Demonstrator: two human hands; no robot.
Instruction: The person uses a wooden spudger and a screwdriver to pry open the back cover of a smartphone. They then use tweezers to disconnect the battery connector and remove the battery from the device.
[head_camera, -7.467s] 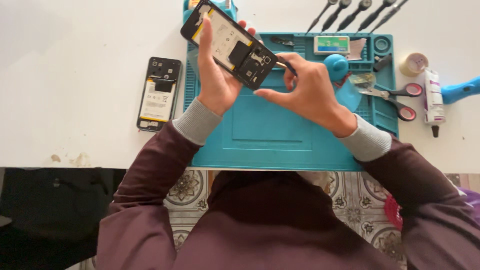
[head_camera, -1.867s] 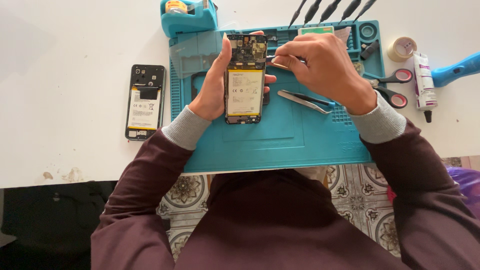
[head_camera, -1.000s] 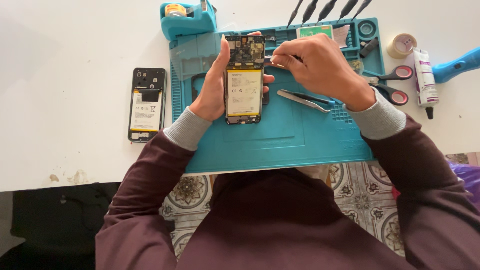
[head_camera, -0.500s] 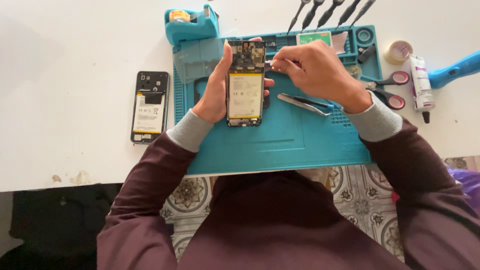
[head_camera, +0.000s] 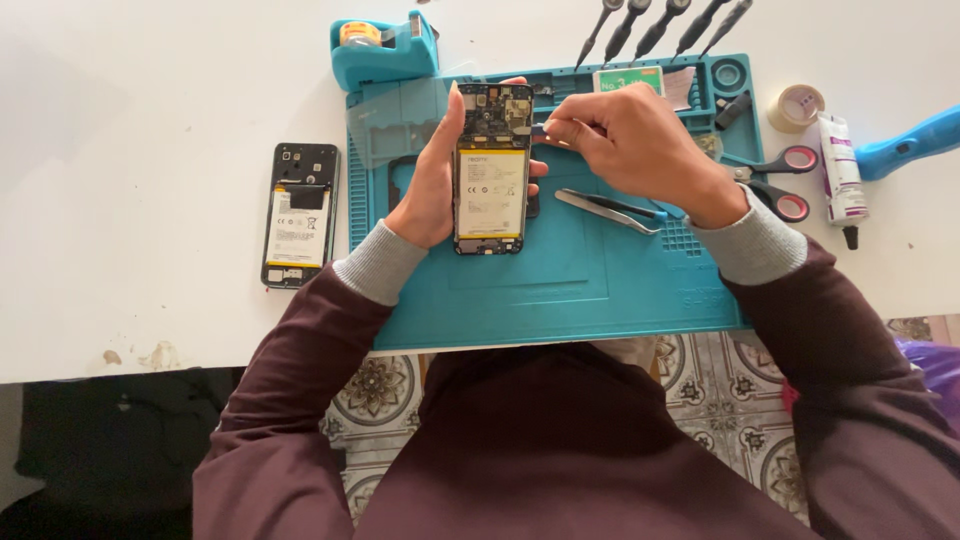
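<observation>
head camera, looking down over dark maroon sleeves with grey cuffs. nearest is a teal repair mat (head_camera: 560, 290) on a white table (head_camera: 130, 150), likely there to protect the surface and catch small parts. just above the mat, the left hand (head_camera: 430, 185) wraps fingers and thumb around an opened phone (head_camera: 491, 168), back cover off, yellow-labelled battery facing up, held tilted toward the wearer for a clear look. the right hand (head_camera: 630, 145) pinches a thin tool (head_camera: 540, 128) between closed fingertips, its tip at the phone's upper right edge. silver tweezers (head_camera: 610, 208) lie on the mat beside it. a second opened phone (head_camera: 297, 214) rests left, off the mat. farther away lie red-handled scissors (head_camera: 775, 180), a glue tube (head_camera: 838, 175), a tape dispenser (head_camera: 385, 45) and a row of screwdrivers (head_camera: 660, 25).
</observation>
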